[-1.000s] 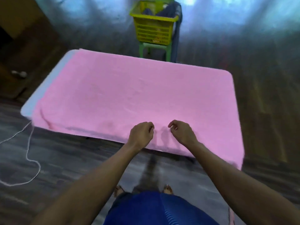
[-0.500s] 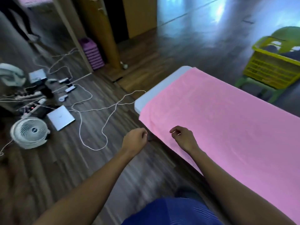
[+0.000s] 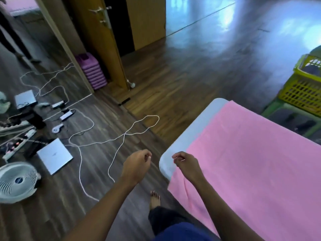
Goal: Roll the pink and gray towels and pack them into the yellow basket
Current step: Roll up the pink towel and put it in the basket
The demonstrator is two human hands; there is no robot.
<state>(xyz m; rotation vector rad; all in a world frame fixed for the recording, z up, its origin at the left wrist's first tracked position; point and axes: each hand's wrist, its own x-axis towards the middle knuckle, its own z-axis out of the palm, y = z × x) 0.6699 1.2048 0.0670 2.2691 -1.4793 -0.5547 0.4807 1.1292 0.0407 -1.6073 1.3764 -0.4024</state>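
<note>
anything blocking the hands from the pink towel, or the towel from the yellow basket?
Nothing visible. The right hand is at the near corner of the spread pink towel on the white table; the left hand is beside the table, over the floor. The yellow plastic basket stands past the table's far side, only open floor between.

Free room lies above the pink towel [image 3: 251,162] on the bench [image 3: 191,133]; a white cable [image 3: 124,134] clutters the floor [image 3: 173,75] alongside.
</note>
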